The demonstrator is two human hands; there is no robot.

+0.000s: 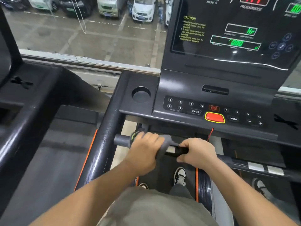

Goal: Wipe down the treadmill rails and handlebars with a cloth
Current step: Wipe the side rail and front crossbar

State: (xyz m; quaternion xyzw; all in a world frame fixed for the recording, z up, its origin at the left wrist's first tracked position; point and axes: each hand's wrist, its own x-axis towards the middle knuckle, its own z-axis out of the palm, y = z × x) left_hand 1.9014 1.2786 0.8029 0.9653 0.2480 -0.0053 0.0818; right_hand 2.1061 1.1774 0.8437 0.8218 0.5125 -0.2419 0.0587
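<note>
We count two treadmills (104, 144) side by side. There are two hands, the left hand (143, 150) and the right hand (197, 152), one cloth (165, 141), and one handlebar (122, 141) carrying three silver plates (171, 150). One console (211, 82) shows one red button (214, 117), one round cup holder (141, 94), eight numbered keys (170, 99) in two sets of four, and two arrow keys (169, 106). We see three shoes (180, 176), two together on the belt (162, 170) and one apart to the right. Beyond the one window (81, 38) we make out six parked cars (143, 10), some only partly in view.
</note>
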